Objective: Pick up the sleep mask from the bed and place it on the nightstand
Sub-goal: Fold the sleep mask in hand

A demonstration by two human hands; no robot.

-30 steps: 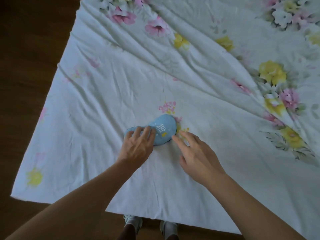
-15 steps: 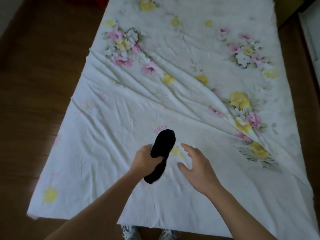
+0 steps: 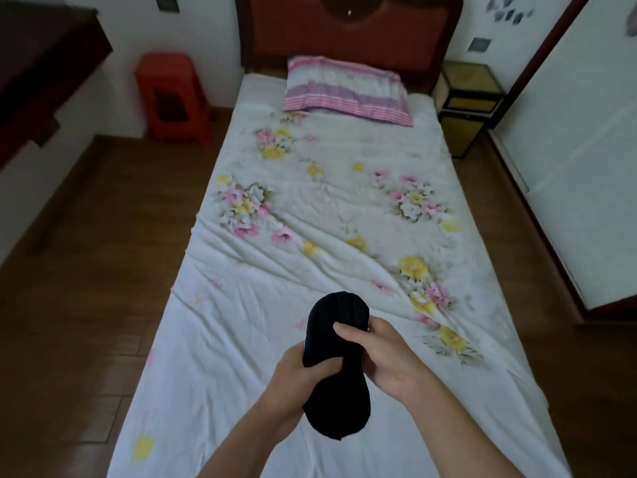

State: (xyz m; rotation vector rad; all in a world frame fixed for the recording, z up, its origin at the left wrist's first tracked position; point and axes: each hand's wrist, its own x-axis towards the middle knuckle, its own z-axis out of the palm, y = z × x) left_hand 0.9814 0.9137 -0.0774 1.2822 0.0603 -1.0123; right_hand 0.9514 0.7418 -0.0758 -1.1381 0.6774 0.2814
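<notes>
The sleep mask (image 3: pixel 336 401) shows its black underside and hangs upright above the foot of the bed (image 3: pixel 241 339). My left hand (image 3: pixel 298 381) grips its middle from the left. My right hand (image 3: pixel 382 357) holds it from the right, thumb pressed on the upper lobe. The yellow-and-black nightstand (image 3: pixel 465 108) stands at the far right of the headboard, well beyond my hands.
A pink striped pillow (image 3: pixel 348 89) lies at the head of the bed. A red plastic stool (image 3: pixel 172 98) stands at the far left by the wall. A dark cabinet (image 3: pixel 38 63) juts in at the left. White wardrobe doors (image 3: pixel 579 150) line the right. Wooden floor flanks the bed.
The mask was lifted off the sheet by my left hand and turned black side up. My right hand has joined the hold. My view has risen to take in the whole room.
</notes>
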